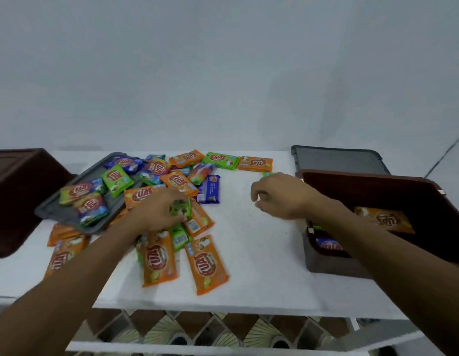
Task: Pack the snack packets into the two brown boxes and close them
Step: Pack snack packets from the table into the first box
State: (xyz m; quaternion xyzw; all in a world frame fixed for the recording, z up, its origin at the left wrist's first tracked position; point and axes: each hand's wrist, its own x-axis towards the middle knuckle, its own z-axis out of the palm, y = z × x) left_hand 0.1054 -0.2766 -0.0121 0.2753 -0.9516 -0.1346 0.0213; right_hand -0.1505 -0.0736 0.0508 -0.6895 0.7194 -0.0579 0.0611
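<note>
Snack packets (171, 191): orange, green and blue, strewn over the left and middle of the white table (249, 253), within easy reach for sorting.

Left brown box (20, 191): at the table's left edge, cut off by the frame; its inside is not visible.

Grey tray (66, 214): just right of that box, likely a box lid, bearing several packets.

Left hand (161, 214): down on the middle of the heap, fingers curled onto a green packet (180, 208), apparently gathering it for packing.

Right hand (279, 196): low over bare table between heap and right box, fingers curled loosely inward; a sliver of green shows behind it, and whether it holds anything cannot be told.

Right brown box (372, 191): open, tilted toward the person, with an orange packet and a blue one inside; the forearm hides part of its contents.

Grey lid (336, 160): flat behind that box, off so packing can go on.
</note>
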